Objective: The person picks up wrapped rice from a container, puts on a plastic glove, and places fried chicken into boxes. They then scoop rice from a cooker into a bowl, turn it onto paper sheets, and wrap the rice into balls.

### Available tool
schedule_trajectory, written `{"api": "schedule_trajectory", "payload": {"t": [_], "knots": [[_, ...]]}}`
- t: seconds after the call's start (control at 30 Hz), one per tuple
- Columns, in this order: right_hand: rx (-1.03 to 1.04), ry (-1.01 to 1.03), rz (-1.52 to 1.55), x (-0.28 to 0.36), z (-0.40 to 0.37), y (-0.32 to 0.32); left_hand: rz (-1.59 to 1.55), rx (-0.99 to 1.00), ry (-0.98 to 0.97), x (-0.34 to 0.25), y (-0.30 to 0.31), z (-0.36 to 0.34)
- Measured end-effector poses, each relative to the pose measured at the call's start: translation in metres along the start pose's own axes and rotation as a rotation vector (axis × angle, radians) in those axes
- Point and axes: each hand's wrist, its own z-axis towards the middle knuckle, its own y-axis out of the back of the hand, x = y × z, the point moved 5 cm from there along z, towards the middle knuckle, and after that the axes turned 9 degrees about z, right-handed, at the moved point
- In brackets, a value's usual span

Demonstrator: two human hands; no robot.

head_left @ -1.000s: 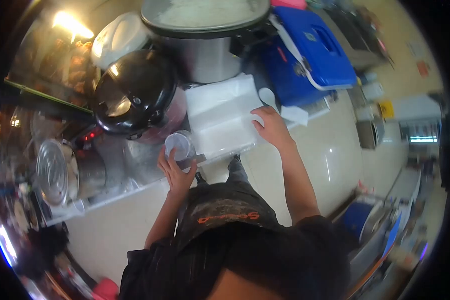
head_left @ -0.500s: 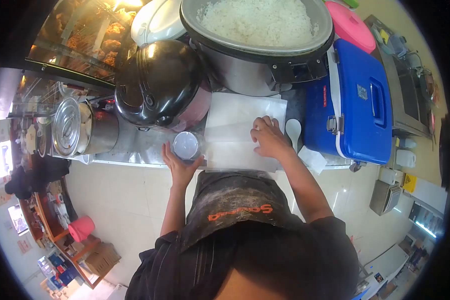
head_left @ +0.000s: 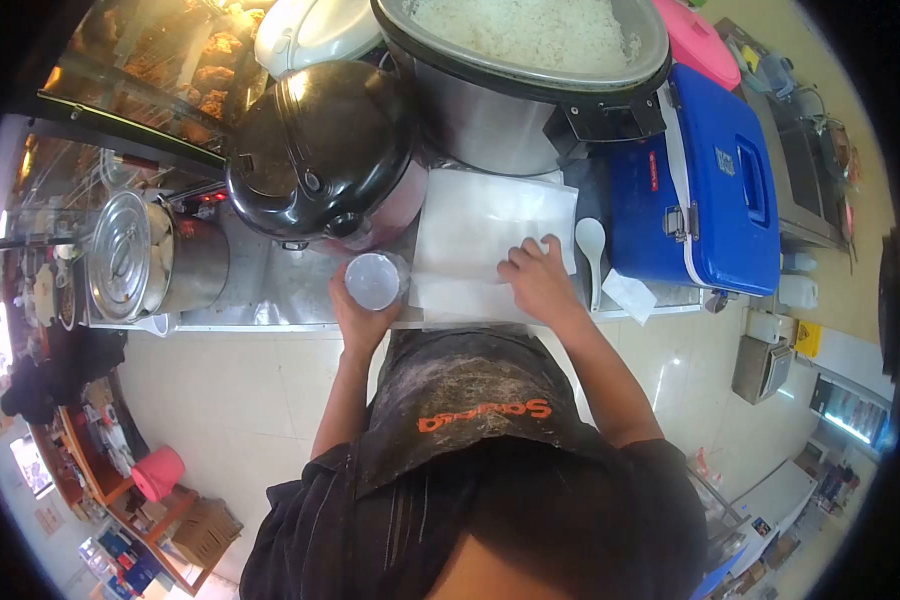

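My left hand point(head_left: 362, 322) is wrapped around a round, clear plastic cup point(head_left: 373, 281) at the front of the metal counter. The cup's opening faces up, and its inside looks pale. Just to its right lie white paper sheets point(head_left: 495, 215), one overlapping another, the near edge reaching the counter's front. My right hand point(head_left: 542, 283) rests on the right part of the paper with its fingers spread. A white spoon point(head_left: 591, 250) lies beside the paper, right of that hand.
Behind the paper stands a large cooker of white rice point(head_left: 525, 35). A dark-lidded rice cooker point(head_left: 320, 150) is at the back left, a lidded steel pot point(head_left: 195, 265) farther left. A blue cooler box point(head_left: 725, 190) and a folded white paper point(head_left: 630, 295) are on the right.
My left hand has closed around the cup, where before its fingers were spread beside it. My right hand stays on the paper, its fingers shifted slightly. The camera view has shifted a little.
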Motion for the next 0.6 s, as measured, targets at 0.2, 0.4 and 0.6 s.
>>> {"api": "schedule_trajectory", "payload": {"t": [0.2,0.4,0.6], "knots": [[0.027,0.025,0.199,0.032,-0.047,0.009,0.008,-0.042,0.018,0.003,0.028,-0.001],[-0.144,-0.055,0.303,0.023,-0.032,-0.011,-0.024,-0.036,-0.136,-0.002,0.039,0.001],[-0.195,0.014,0.098,0.059,0.005,-0.037,-0.032,-0.019,-0.191,-0.020,0.051,0.000]]}}
